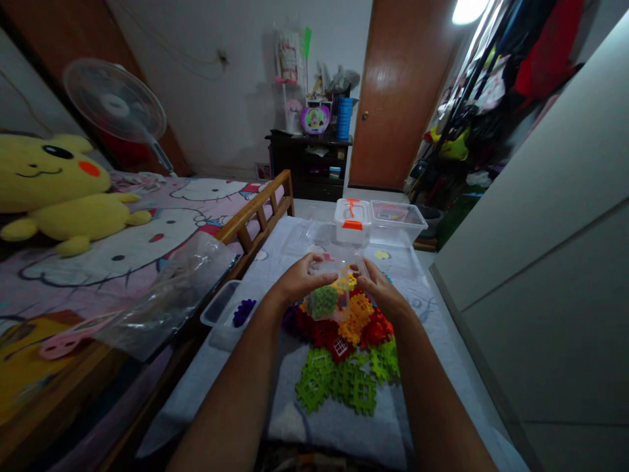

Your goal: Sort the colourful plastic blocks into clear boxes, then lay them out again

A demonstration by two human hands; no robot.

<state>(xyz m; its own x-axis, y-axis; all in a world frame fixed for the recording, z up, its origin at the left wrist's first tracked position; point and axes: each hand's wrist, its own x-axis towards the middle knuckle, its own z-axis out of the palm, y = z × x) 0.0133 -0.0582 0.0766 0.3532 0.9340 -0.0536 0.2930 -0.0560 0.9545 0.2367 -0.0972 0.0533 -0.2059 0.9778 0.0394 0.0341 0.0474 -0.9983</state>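
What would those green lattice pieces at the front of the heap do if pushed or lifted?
Probably stiff and light: the green lattice pieces look thin, flat and full of holes. Pushed, they would likely slide on the cloth, not roll, though toothed edges may snag neighbours. The left hand and right hand hold similar ones in a clear bag.

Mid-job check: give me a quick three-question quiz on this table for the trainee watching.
1. True or false: the left hand and the right hand both grip the clear container.
2. Which tiles of the tile pile lie nearest the camera? A red, B green, C purple.
3. Fill in: the small tray left of the pile holds ___ pieces.
Key: 1 true; 2 B; 3 purple.
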